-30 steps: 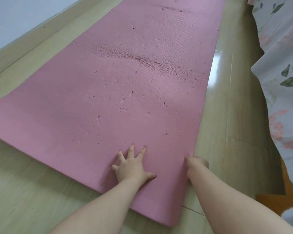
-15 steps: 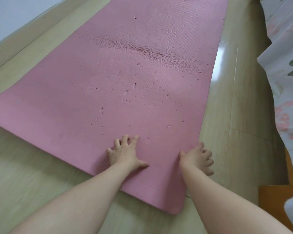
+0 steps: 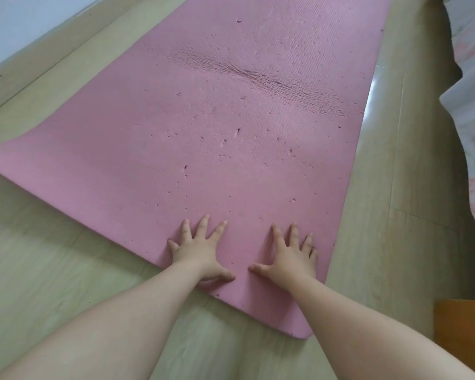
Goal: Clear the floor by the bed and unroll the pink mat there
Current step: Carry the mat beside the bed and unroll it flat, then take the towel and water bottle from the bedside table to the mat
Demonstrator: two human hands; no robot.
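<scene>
Since the worn, pitted pink foam mat lies unrolled and flat on the pale wooden floor beside the bed's floral sheet, the task looks nearly done. The left hand and right hand press its near end, fingers straight and spread, gripping nothing. Only smoothing the crease across its middle seems left.

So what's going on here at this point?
A person kneels or leans over a pink mat that lies unrolled on the wooden floor, alongside a bed draped in a floral sheet. Both the left hand and the right hand press flat on the mat's near end, fingers spread, neither one gripping it. A wrinkled crease runs across the mat further up. The unrolling looks done, with the hands flattening the end.
</scene>
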